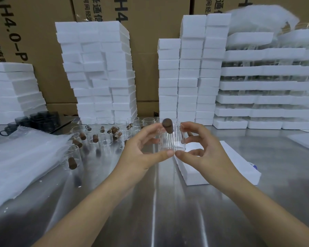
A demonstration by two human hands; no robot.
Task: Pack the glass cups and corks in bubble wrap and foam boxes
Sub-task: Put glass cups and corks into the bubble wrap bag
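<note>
Glass cup (173, 140): clear, upright, gripped between fingers (150, 130) of left hand (141, 148) and right hand (203, 148).
Cork (167, 126): dark brown, tilted in the cup's mouth, between the topmost fingers.

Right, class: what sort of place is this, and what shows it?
Probably a warehouse packing bench: stacked foam boxes, large cardboard cartons behind them, and many glass cups with corks on a steel table.

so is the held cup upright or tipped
Upright: the glass cup sits base down between the left hand and right hand, a cork at its rim.
</note>
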